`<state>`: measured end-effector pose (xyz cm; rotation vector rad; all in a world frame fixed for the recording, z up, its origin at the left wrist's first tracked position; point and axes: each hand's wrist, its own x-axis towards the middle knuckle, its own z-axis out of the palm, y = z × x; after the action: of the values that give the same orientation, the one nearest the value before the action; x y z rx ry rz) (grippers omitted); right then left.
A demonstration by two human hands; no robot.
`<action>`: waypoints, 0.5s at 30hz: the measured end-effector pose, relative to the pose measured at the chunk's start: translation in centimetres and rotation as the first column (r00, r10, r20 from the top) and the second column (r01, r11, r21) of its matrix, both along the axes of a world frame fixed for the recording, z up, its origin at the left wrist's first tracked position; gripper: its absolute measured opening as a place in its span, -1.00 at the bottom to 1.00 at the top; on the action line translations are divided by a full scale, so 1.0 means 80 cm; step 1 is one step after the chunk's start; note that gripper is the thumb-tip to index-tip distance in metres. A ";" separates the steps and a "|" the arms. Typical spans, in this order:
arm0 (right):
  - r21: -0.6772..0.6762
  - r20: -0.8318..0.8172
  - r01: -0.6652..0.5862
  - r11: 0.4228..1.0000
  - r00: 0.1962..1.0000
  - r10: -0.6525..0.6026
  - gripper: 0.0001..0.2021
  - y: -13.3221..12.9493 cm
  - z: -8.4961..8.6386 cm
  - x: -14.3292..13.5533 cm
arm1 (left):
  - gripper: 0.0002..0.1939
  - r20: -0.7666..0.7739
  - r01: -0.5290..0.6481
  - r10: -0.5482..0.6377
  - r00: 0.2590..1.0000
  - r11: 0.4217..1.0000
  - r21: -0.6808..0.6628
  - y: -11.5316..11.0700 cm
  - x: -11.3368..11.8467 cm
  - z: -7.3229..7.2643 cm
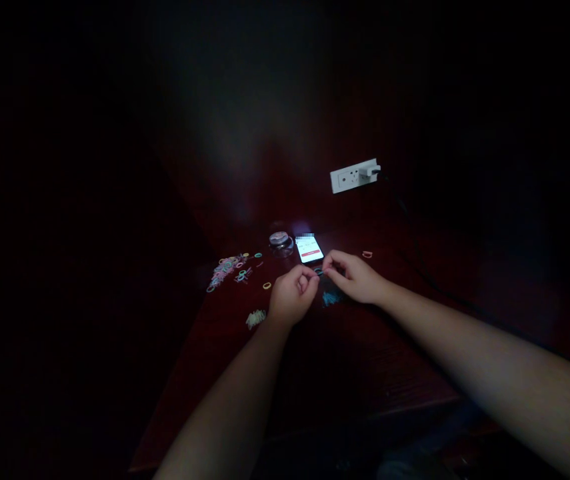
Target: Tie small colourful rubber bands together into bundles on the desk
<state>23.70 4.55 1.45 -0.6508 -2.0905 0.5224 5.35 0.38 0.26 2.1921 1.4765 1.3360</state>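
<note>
My left hand (292,295) and my right hand (355,277) are close together above the dark red table, their fingers pinched. A small blue-green hair tie (319,271) shows between the fingertips, and both hands appear to grip it. Below them lies a small pile of blue hair ties (331,298). Beside my left wrist is a heap of pale yellow hair ties (255,319). A larger mixed pile of coloured hair ties (225,269) spreads at the left, with a single yellow hair tie (267,285) nearer my left hand.
A lit phone (309,249) stands just behind my hands, next to a clear lidded jar (281,244). One pink hair tie (367,254) lies to the right. A white wall socket (355,176) holds a plug with a dark cable. The surroundings are very dark.
</note>
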 end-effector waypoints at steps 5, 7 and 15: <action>0.041 0.150 0.049 0.998 0.987 -0.054 -0.93 0.016 0.008 0.018 | -0.87 -0.018 0.003 -0.003 1.000 1.000 -0.024 0.000 -0.001 0.002; -0.003 0.214 0.060 0.998 0.975 -0.058 -0.93 0.022 0.009 0.025 | -0.87 -0.014 0.002 -0.003 1.000 1.000 -0.026 0.000 -0.001 0.002; -0.013 0.419 -0.046 0.999 0.907 0.047 -0.91 0.028 0.001 0.028 | -0.87 -0.140 0.041 -0.055 0.989 0.994 -0.103 0.003 -0.002 -0.001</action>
<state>25.91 6.79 1.49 -0.7693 -2.5146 0.4393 5.16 0.61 0.20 2.2849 1.4933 1.0860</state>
